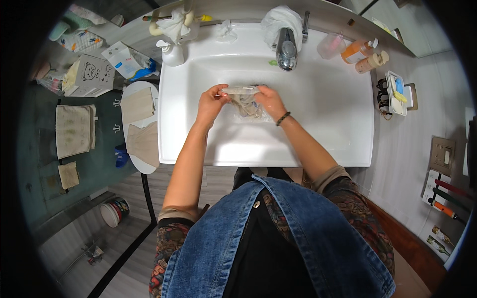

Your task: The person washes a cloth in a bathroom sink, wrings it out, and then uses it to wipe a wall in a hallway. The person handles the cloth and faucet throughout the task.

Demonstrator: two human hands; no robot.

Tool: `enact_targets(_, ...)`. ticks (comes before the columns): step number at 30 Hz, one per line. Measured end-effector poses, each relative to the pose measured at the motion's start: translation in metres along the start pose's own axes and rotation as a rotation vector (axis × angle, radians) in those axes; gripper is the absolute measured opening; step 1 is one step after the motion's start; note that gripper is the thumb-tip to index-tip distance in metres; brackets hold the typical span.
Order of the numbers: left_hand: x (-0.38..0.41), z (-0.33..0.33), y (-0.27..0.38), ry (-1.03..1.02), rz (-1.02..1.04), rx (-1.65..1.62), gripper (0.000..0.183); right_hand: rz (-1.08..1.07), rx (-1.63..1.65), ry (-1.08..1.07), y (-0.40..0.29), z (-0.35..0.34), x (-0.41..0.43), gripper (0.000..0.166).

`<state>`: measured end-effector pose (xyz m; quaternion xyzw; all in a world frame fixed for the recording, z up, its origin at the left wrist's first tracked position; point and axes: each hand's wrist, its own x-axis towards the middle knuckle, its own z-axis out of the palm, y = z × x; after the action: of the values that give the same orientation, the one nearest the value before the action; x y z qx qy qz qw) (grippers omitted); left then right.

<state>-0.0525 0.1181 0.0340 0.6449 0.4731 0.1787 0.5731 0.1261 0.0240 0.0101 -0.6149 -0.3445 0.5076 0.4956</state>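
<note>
Over the basin of a white washbasin (266, 152), my left hand (212, 102) and my right hand (271, 102) hold a wet, pale cloth item (240, 91) stretched between them by its upper edge. Its lower part hangs crumpled towards the basin floor, where a little water shows. My left thumb and fingers pinch the left end; my right fingers close on the right end, partly hiding it. A dark bracelet is on my right wrist. Behind the hands stands a chrome faucet (287, 52) with a white plastic bag or cloth around its base.
A white pump bottle (172, 54) stands at the basin's back left corner. An orange pump bottle (356, 51), a beige pump bottle (369, 62) and a translucent cup (330, 46) are at the back right. Folded beige cloths (138, 105) lie on a white surface left of the basin.
</note>
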Motion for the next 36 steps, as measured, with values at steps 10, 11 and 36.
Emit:
enact_targets(10, 0.002, 0.004, 0.052, -0.333, -0.022, -0.153, 0.021, -0.079, -0.035, -0.094, -0.053, -0.058, -0.017, 0.019)
enact_targets(11, 0.002, 0.005, 0.054, -0.389, -0.007, -0.067, 0.022, -0.114, -0.046, -0.052, -0.05, -0.065, -0.016, 0.018)
enact_targets(36, 0.0, -0.06, 0.107, -0.237, 0.39, -0.047, 0.009, -0.332, -0.026, 0.277, -0.113, -0.196, -0.048, 0.019)
